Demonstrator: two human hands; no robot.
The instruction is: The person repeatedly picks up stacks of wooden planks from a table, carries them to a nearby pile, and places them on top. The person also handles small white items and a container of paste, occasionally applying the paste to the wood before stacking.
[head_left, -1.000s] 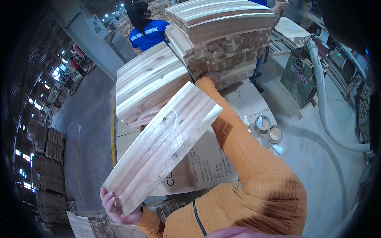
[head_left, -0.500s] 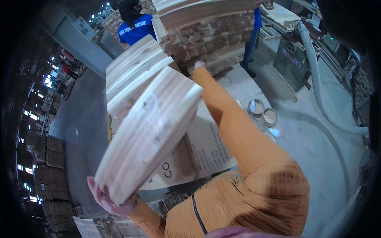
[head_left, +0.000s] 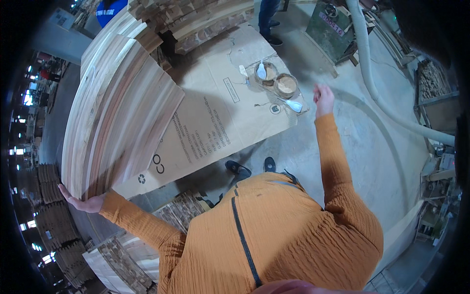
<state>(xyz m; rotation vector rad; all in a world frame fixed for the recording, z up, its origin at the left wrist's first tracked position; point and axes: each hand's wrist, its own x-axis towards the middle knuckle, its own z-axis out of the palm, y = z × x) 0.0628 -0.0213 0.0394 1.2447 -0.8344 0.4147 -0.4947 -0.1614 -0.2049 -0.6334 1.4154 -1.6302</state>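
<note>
My left hand (head_left: 84,201) rests against the near end of a stack of long striped wooden boards (head_left: 110,112). Its fingers stretch along the corner of the wood, and the thumb is hidden. My right hand (head_left: 324,99) hangs past the right edge of a cardboard sheet (head_left: 210,132), with its fingers curled in and nothing visible in them. Nearest to it on the cardboard are two round bowls of tan filler, a left bowl (head_left: 270,74) and a right bowl (head_left: 285,85). A pale spoon (head_left: 261,71) stands in the left one; another pale spoon (head_left: 293,105) lies beside the right one.
Behind the cardboard rises a pile of wooden blocks (head_left: 210,29). A person in blue (head_left: 108,11) is at the far left; another person's legs (head_left: 267,22) show behind. A green machine (head_left: 328,32) and a grey hose (head_left: 367,63) stand at right. More wood (head_left: 122,259) lies near left.
The tilted board in my left hand has come down onto the stack at left. My right hand has swung from the rear block pile out to the right. The view has shifted right.
</note>
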